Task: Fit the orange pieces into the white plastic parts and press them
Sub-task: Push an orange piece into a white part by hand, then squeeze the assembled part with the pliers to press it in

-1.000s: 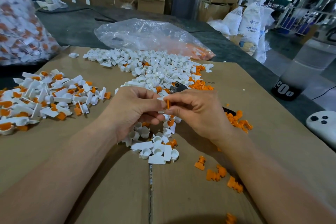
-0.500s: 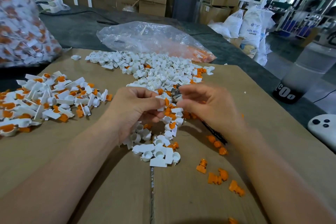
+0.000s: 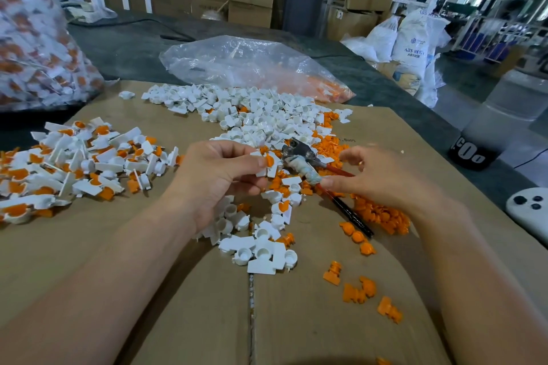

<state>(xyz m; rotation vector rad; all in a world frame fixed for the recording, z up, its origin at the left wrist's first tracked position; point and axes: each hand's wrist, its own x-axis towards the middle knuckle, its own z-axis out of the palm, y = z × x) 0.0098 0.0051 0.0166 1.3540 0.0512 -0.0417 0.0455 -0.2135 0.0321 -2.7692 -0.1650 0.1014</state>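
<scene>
Cardboard (image 3: 178, 305) covers the bench (image 3: 124, 50), loose orange pieces (image 3: 357, 293) scattered nearest. The left hand (image 3: 216, 178) pinches a white part (image 3: 273, 168), orange insert (image 3: 269, 160) seated, between thumb and fingers; the right hand (image 3: 382, 178), fingers loosely spread, touches the taped pliers (image 3: 305, 169). Unfilled white parts (image 3: 261, 118) lie heaped beyond.

Held one white part (image 3: 261, 171) pinched in the left hand (image 3: 219, 175), an orange piece (image 3: 269, 160) showing in its round cup. Saw empty white parts (image 3: 261, 115) heaped at far centre, round cups and flat tabs jumbled every way, with a smaller cluster (image 3: 261, 252) nearer, some cups up. Found fitted parts (image 3: 74, 157), white with orange filling, piled at the left. Found loose orange pieces (image 3: 382, 213) spread right of centre, a few strays (image 3: 358, 293) scattered apart near the front.
</scene>
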